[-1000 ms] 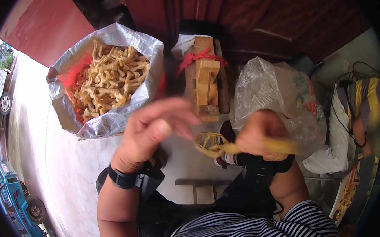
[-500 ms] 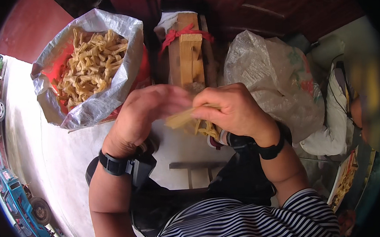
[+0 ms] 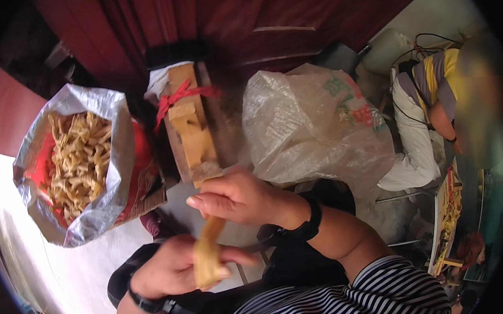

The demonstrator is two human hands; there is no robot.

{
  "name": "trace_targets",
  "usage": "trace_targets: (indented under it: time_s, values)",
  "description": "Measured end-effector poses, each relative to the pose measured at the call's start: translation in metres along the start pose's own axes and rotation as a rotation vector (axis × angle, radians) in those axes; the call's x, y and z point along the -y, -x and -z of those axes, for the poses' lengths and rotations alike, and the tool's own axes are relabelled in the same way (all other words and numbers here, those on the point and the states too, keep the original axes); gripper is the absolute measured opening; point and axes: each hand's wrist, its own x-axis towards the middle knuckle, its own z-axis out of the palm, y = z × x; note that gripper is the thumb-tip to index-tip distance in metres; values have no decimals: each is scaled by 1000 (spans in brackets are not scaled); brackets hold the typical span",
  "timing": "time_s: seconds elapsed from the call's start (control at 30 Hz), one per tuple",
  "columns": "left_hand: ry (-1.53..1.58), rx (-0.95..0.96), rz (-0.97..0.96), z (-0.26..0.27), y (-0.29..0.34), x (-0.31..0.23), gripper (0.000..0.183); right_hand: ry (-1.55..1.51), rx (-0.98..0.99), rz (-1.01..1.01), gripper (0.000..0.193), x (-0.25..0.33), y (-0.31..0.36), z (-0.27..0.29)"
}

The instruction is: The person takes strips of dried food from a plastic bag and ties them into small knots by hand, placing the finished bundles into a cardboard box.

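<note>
A pale yellow, flat fibrous strip [image 3: 207, 258], slightly blurred, stretches between my two hands in front of my lap. My left hand [image 3: 169, 266] has its lower, wider part between thumb and fingers. Above it, my right hand [image 3: 234, 198] is curled in a fist, with the strip's narrower upper end coming out below it. Just beyond my right hand stands a wooden block [image 3: 199, 146] with a red cloth [image 3: 184, 94] tied round it. To the left, a silver-lined sack [image 3: 119, 122] holds many tan knotted strips [image 3: 83, 163].
A clear plastic bag [image 3: 313, 123] lies right of the block. Farther right sits another person, with a pale trouser leg [image 3: 409, 122] showing. Near that person is a tray [image 3: 441, 225] with yellow strips. Dark red panels [image 3: 224, 19] rise at the back.
The view has shifted, so the sack and block sit lower and further left. My left hand, blurred beside the strip before, now grips its lower part. The strip has swung to hang downward.
</note>
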Motion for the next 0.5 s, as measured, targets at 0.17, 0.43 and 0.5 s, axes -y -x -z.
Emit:
trace_targets:
  time_s: [0.17,0.43,0.5]
  values:
    - [-1427,-632,-537,7,-22,13,34,-528,205,-357,19,-26,12,-16]
    - [-1459,-668,-754,21,-28,29,30,-832,-18,-376,14,-34,23,-39]
    - [-1460,-900,-664,21,-25,27,31,-869,-113,-553,7,-7,5,-19]
